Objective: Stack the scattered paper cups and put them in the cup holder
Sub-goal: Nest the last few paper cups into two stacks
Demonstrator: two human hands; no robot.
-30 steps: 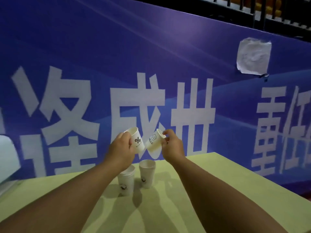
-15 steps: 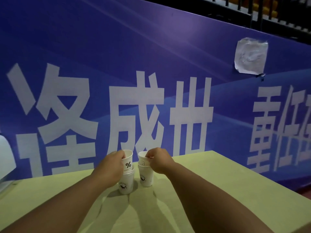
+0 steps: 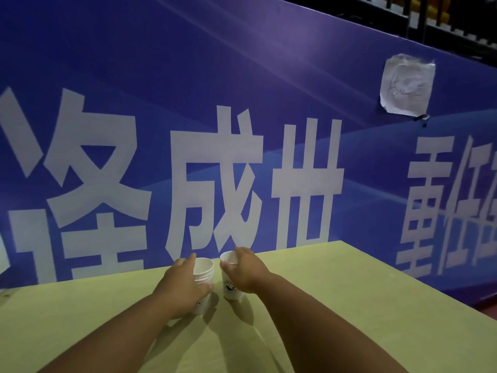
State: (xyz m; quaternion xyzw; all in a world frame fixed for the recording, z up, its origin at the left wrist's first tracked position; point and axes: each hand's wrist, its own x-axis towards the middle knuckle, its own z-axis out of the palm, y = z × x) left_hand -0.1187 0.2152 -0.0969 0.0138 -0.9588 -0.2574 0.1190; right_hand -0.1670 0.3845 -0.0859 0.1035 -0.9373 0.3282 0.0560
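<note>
left hand (image 3: 185, 285): fingers curled round left cup stack (image 3: 206, 268) | right hand (image 3: 246, 267): fingers clamped on right cup stack (image 3: 232, 288), at its 3 o'clock

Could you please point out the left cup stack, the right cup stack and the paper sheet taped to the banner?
left cup stack (image 3: 207, 275): head view, white side wall below the rim.
right cup stack (image 3: 231, 290): head view, lower printed wall.
paper sheet (image 3: 407, 88): head view, middle of the sheet.

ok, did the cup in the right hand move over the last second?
Yes, down. It was tilted in the air above the table; now it sits upright, nested in the right cup stack, right hand gripping its rim.
</note>
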